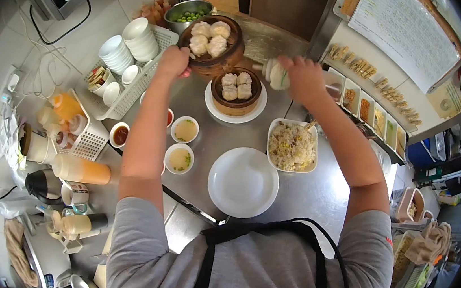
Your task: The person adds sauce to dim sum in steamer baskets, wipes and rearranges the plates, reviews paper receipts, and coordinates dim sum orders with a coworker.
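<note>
Steel counter [298,194] is stretching between both arms. From mid-view, a white plate [243,181] is lying toward six o'clock. A larger bamboo steamer [216,67] is sitting between eleven and twelve; a smaller bamboo steamer [235,109] is resting on an under-plate [263,105] at twelve. A rice dish [290,170] is standing at three. The left hand [172,62], at half past ten, is curling narrowly around the larger steamer's edge. The right hand [305,79], at half past one, is blurring beside a pale object [279,75]; I cannot tell whether it is gripping. Four dumplings [216,46] are filling each steamer.
</note>
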